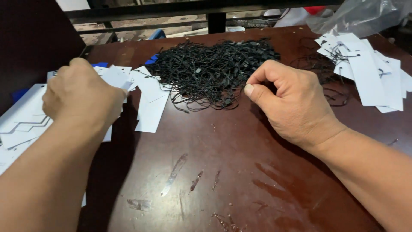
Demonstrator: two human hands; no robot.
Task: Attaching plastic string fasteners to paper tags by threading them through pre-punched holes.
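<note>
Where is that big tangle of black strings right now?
The heap of black string loops lies at the far middle of the dark red table, between the white tags by the left hand and the right hand, whose fingertips pinch at its edge.

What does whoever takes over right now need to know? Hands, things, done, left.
Left hand: closed over the loose white tags at table left; grip hidden.
Right hand: thumb and forefinger pinched at the edge of the black string pile, centre back of the brown table.
Done: a stack of tags with strings through them lies at far right.
Left: many unstrung tags at left, and a big string pile.
</note>
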